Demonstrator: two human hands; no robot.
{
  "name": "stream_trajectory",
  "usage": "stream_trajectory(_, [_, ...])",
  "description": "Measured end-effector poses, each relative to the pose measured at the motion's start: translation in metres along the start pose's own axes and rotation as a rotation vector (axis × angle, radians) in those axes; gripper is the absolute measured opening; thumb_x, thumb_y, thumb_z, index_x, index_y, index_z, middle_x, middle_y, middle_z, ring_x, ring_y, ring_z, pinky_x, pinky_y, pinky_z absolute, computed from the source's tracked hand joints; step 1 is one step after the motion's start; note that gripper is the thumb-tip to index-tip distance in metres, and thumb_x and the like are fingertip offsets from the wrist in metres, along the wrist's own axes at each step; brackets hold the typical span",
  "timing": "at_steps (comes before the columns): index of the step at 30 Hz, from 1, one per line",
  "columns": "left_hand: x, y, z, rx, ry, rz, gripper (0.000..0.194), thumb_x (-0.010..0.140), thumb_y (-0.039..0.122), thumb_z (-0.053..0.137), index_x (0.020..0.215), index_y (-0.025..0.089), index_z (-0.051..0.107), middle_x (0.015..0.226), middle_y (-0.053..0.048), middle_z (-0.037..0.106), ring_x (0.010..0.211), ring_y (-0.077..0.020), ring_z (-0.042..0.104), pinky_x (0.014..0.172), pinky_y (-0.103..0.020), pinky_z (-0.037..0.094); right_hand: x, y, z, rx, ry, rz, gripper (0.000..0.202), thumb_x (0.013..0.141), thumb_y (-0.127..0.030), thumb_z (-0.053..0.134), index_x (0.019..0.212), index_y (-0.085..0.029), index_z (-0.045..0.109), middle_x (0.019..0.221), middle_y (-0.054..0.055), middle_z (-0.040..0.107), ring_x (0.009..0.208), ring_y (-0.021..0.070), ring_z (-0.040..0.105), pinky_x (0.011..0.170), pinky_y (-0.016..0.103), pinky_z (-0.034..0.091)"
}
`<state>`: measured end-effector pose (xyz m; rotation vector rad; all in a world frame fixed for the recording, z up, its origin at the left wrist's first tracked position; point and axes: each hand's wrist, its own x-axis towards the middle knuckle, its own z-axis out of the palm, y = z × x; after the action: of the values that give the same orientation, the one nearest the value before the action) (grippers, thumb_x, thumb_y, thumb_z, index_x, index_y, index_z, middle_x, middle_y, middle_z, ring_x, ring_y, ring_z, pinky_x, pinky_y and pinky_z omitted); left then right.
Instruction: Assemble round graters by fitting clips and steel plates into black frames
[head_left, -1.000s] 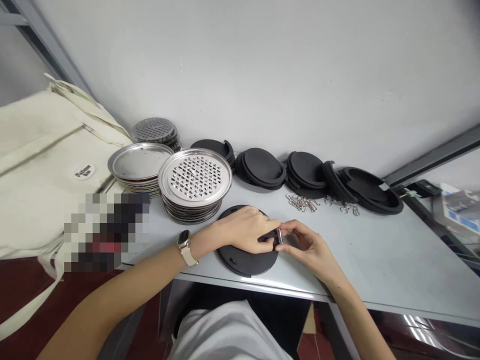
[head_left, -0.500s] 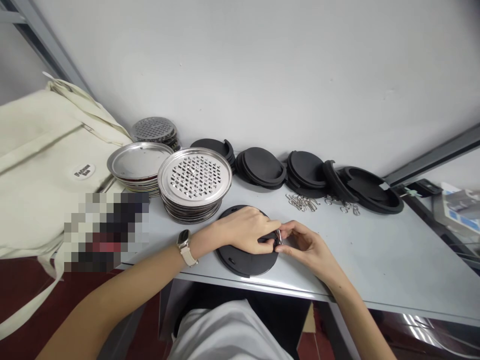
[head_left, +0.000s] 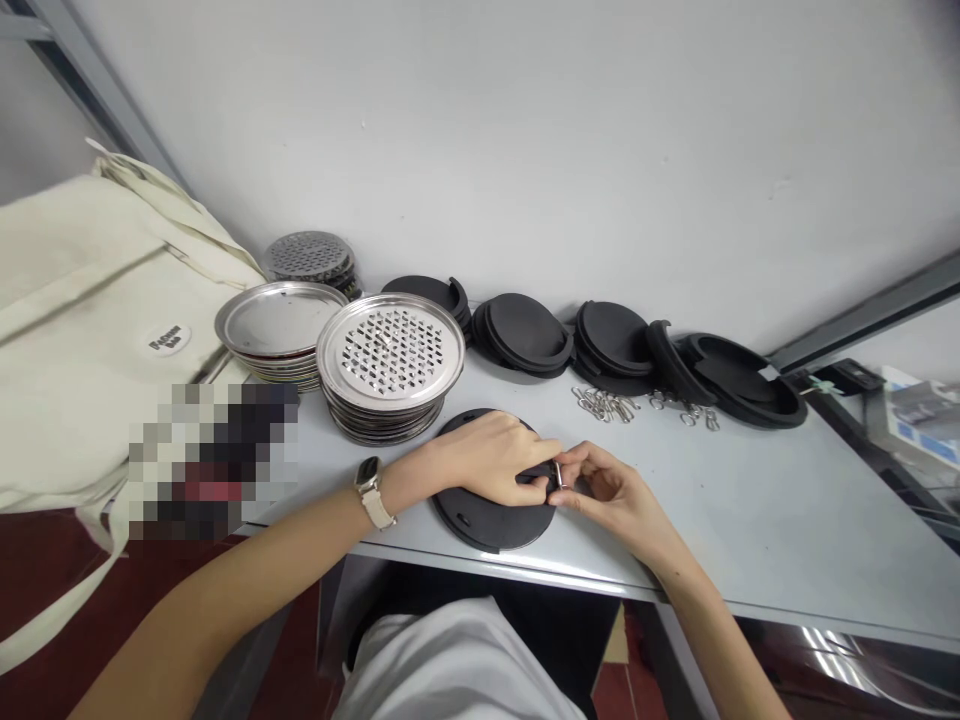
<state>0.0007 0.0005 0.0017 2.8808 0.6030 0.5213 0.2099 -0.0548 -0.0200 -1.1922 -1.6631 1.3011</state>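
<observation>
A round black disc (head_left: 499, 525) lies flat near the table's front edge. My left hand (head_left: 499, 465), with a watch on its wrist, rests over the disc, thumb and fingers closed on a black tab at its right side. From the right, my right hand (head_left: 604, 490) pinches a small metal clip (head_left: 557, 474) against that tab. The fingertips of both hands nearly meet there. Part of the disc is hidden under my left hand. Several more metal clips (head_left: 606, 405) lie in a loose pile behind my right hand.
Stacked perforated metal discs (head_left: 390, 355) and plain metal plates (head_left: 281, 320) stand at the left, beside a cream bag (head_left: 82, 340). Black round covers (head_left: 521, 330) line the wall. A metal frame post (head_left: 870, 315) rises at the right end of the grey table (head_left: 750, 530).
The metal clip between my fingertips has turned slightly. Both hands stay in almost the same place.
</observation>
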Motion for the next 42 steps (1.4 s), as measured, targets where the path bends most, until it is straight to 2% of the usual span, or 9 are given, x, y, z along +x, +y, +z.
stream_trajectory(7, [-0.0002, -0.0006, 0.0008, -0.006, -0.002, -0.001, 0.015, 0.085, 0.034, 0.055, 0.085, 0.019, 0.056, 0.066, 0.000, 0.063, 0.059, -0.0179, 0.061, 0.053, -0.029, 0.036, 0.0001, -0.0031, 0.0025, -0.007, 0.059, -0.038, 0.030, 0.077, -0.037, 0.078, 0.095, -0.025, 0.058, 0.081, 0.000, 0.058, 0.081, 0.0183, 0.057, 0.079, 0.031, 0.049])
stream_trajectory(19, [-0.0004, -0.0008, 0.0016, -0.025, 0.003, -0.013, 0.021, 0.086, 0.039, 0.055, 0.089, 0.018, 0.058, 0.063, -0.001, 0.061, 0.055, -0.0185, 0.058, 0.050, -0.030, 0.035, -0.0011, -0.0032, 0.0014, -0.032, 0.059, -0.042, 0.031, 0.074, -0.040, 0.080, 0.093, -0.025, 0.060, 0.082, 0.001, 0.058, 0.083, 0.0200, 0.058, 0.080, 0.034, 0.050])
stream_trajectory(28, [-0.0004, -0.0010, 0.0016, -0.012, 0.000, -0.004, 0.020, 0.086, 0.039, 0.056, 0.090, 0.019, 0.058, 0.063, 0.000, 0.061, 0.056, -0.0178, 0.058, 0.050, -0.029, 0.034, -0.0016, -0.0022, 0.0009, 0.003, 0.028, -0.017, 0.033, 0.076, -0.041, 0.079, 0.095, -0.025, 0.058, 0.078, -0.001, 0.057, 0.077, 0.0178, 0.057, 0.077, 0.032, 0.048])
stream_trajectory(33, [-0.0011, -0.0012, 0.0019, -0.021, 0.013, 0.002, 0.019, 0.085, 0.038, 0.057, 0.088, 0.019, 0.058, 0.063, 0.000, 0.061, 0.056, -0.0179, 0.058, 0.050, -0.029, 0.034, -0.0004, -0.0059, 0.0025, -0.020, 0.033, 0.000, 0.034, 0.075, -0.046, 0.078, 0.092, -0.025, 0.057, 0.075, -0.001, 0.057, 0.075, 0.0182, 0.058, 0.075, 0.032, 0.050])
stream_trajectory(42, [-0.0002, -0.0008, 0.0019, -0.010, 0.020, 0.005, 0.016, 0.084, 0.035, 0.057, 0.086, 0.019, 0.056, 0.064, 0.000, 0.061, 0.056, -0.0175, 0.059, 0.049, -0.029, 0.031, 0.0010, -0.0062, 0.0018, 0.057, -0.019, 0.014, 0.032, 0.077, -0.044, 0.077, 0.087, -0.025, 0.054, 0.075, -0.002, 0.059, 0.076, 0.0175, 0.059, 0.074, 0.030, 0.049])
